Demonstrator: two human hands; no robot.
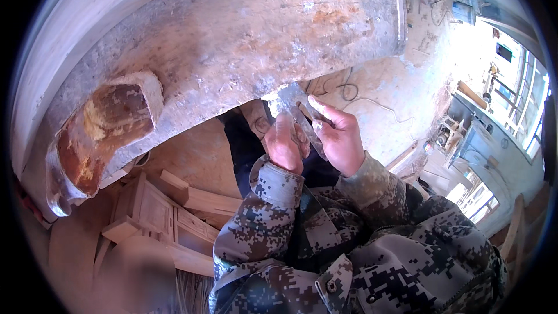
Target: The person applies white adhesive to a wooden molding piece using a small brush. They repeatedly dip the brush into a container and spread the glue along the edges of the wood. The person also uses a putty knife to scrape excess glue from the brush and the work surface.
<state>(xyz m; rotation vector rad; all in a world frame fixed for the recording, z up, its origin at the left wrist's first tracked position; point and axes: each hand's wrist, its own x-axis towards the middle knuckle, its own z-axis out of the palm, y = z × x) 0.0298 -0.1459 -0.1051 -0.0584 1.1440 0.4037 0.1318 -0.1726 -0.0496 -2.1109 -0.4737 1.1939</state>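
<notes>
Near the bench's front edge, my left hand (pixel 283 146) is closed round a scraper, its thumb pointing toward the blade. My right hand (pixel 342 139) is close beside it, thumb and fingers pinching a second flat scraper (pixel 308 123). A pale, putty-like paste coats the blades (pixel 286 100), which meet or overlap; exactly how they touch is hard to make out. The stained workbench (pixel 232 46) spreads out beyond both hands. On its left end lies a cut-open container (pixel 152 96) with yellow-brown residue inside.
Wooden boards and a panelled cabinet door (pixel 157 212) lie below the bench at left. A cable (pixel 378 103) trails over the dusty floor to the right. Farther right stand a table with tools (pixel 450 131) and bright windows (pixel 526 104).
</notes>
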